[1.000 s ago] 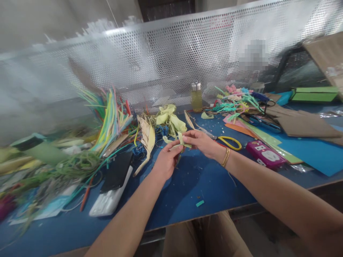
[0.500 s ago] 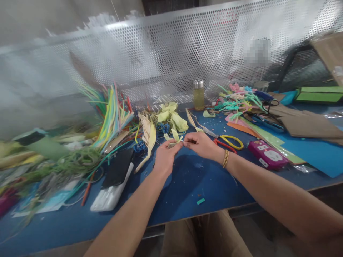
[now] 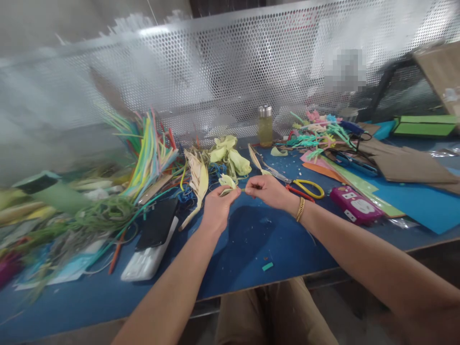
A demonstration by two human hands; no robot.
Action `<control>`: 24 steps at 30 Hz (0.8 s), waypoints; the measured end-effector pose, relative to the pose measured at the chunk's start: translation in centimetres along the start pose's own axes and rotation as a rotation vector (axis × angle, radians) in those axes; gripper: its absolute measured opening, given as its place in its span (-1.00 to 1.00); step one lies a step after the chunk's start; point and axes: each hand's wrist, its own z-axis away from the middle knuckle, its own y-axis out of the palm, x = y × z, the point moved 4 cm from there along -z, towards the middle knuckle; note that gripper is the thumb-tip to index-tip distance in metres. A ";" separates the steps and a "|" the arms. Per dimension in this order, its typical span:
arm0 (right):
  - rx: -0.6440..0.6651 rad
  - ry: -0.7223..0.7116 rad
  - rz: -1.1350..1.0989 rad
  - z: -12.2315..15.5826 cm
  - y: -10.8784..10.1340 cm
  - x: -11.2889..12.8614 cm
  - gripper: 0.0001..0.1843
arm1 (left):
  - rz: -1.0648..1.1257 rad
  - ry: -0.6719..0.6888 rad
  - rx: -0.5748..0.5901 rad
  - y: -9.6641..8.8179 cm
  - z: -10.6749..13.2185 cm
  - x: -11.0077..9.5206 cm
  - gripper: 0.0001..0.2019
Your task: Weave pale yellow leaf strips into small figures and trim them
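Observation:
Just above the blue table, my left hand is closed on a small pale yellow-green corn husk piece, whose curled tips stand up past the fingers. My right hand, with a gold bracelet at the wrist, pinches the end of a thin strand that runs across from the left fingertips. Behind the hands lies a crumpled bunch of pale corn husk. A long dried husk rests left of my left hand. Scissors with yellow and red handles lie beyond my right wrist.
A black phone on a white case and bundled coloured strips are at left. A capped bottle stands by the perforated metal panel. To the right are a magenta case, coloured paper and cardboard.
My hands have drawn slightly apart, and the thin strand now shows stretched between them. The husk piece's spread tips have shifted left with my left hand and look more gathered.

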 end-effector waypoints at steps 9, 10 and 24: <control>-0.046 0.104 -0.341 -0.2 0.0 -0.8 -0.65 | -0.418 0.132 0.214 0.8 0.6 -0.3 -0.79; -0.049 0.102 -0.341 -0.2 0.1 -0.7 -0.66 | -0.382 0.106 0.233 1.0 0.7 -0.3 -0.77; -0.147 0.082 -0.449 -0.1 0.5 0.2 -0.63 | 0.034 -0.150 0.164 1.7 0.8 0.5 -0.79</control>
